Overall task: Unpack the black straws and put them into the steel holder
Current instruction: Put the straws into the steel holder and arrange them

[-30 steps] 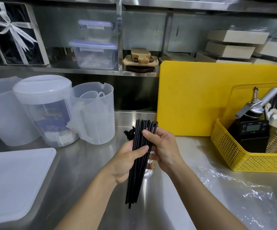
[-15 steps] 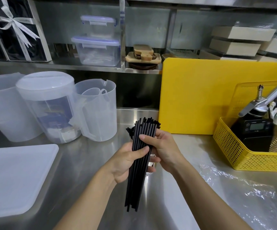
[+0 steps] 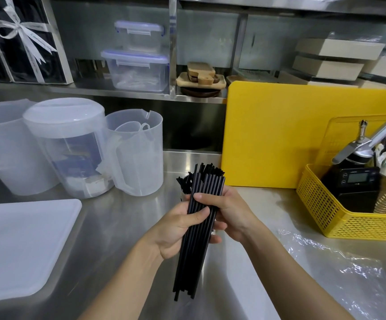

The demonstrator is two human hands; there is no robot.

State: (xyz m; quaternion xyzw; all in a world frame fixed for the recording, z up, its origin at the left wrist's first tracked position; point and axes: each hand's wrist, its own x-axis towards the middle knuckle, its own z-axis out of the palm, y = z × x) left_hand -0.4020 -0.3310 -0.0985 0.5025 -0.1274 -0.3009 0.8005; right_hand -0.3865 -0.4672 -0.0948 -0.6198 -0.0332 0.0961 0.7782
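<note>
I hold the bundle of black straws [image 3: 199,227] in both hands above the middle of the steel counter [image 3: 122,218]. My left hand [image 3: 180,229] wraps its fingers tight around the middle of the bundle, thumb across the front. My right hand [image 3: 231,211] closes on it from the other side, just above. The straws are thin, smooth, matte tubes, tilted slightly, tips uneven. Crinkled clear plastic wrap [image 3: 340,273] lies near the counter's front right edge.

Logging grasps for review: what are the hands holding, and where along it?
Both hands, left hand and right hand, grip the bundle of black straws around its upper half.
</note>
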